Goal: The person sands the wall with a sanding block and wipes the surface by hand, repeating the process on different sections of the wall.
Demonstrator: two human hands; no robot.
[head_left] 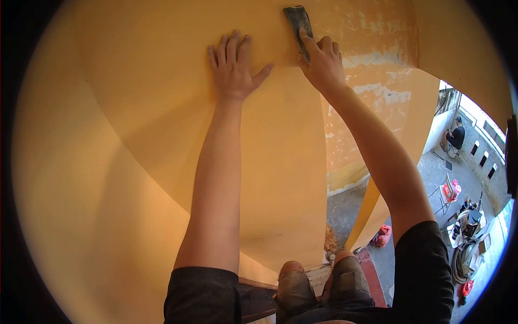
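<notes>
My left hand lies flat on the yellow-orange wall, its fingers spread and nothing in it. To its right, my right hand grips a dark, narrow sanding block by its lower part, with the index finger stretched along it. The block is held against the wall, slightly tilted, and its underside is hidden. Just right of it begins a patch of darker orange with rough white marks.
Far below on the right is a grey floor. A person sits there by a low wall. Tools and coiled hose lie lower right, near a folding chair. My knees are above wooden boards. A pink bundle lies on the floor.
</notes>
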